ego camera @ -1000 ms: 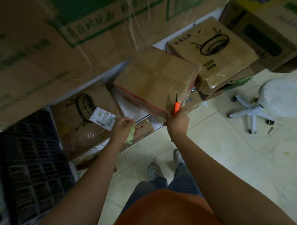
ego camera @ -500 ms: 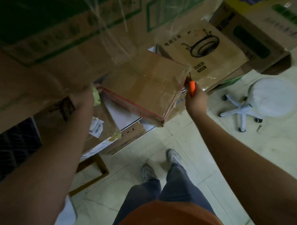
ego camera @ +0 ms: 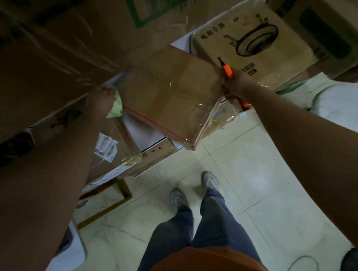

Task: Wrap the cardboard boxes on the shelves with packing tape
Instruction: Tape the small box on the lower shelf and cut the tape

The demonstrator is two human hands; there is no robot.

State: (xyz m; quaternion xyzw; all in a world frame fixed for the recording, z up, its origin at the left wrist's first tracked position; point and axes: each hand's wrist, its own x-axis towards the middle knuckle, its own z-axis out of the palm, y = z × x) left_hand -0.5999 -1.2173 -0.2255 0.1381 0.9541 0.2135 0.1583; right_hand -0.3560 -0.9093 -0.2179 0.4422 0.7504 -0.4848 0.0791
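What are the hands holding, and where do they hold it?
The right hand grips an orange cutter around its middle. The left hand holds something pale green by one end; what it is cannot be told.

Taped brown cardboard box (ego camera: 171,98), seemingly overhanging shelf (ego camera: 141,132).

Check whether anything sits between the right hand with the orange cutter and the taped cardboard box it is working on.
Nothing visible stands between them. The right hand, gripping the orange cutter, is already at the right edge of the taped cardboard box. The left hand is at the box's left edge with a green-white scrap.
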